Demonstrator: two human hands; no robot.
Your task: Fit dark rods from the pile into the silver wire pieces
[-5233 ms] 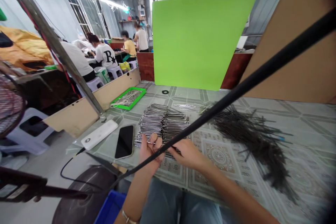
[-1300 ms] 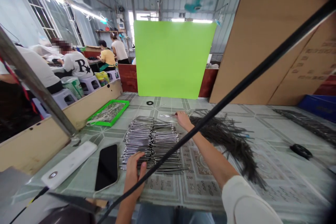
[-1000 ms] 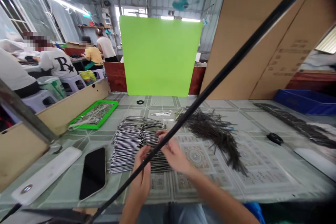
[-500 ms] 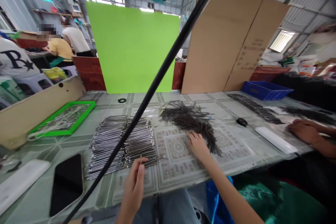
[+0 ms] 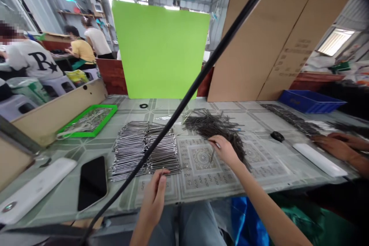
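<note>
My left hand (image 5: 155,194) is closed in a pinch at the lower edge of the right stack of shiny metal rods (image 5: 163,148). A thin metal rod (image 5: 183,168) seems to stick out rightward from its fingertips, past the stack. A second stack of the same rods (image 5: 128,150) lies alongside, to the left. My right hand (image 5: 226,152) pinches a thin dark stick (image 5: 212,156), which slants down over the patterned tablecloth. Just behind that hand spreads a loose heap of dark thin sticks (image 5: 211,121), partly hidden by it.
A black phone (image 5: 92,183) and a white bar-shaped case (image 5: 37,188) lie at left, below a green tray (image 5: 111,113). A black cable (image 5: 184,102) crosses the view. At right are a blue bin (image 5: 313,98), a white bar (image 5: 318,159) and another person's hands (image 5: 334,144).
My right hand has lifted off the edge of the dark heap, now with a thin stick in its pinch. My left hand stays by the metal rods. The view has shifted slightly left.
</note>
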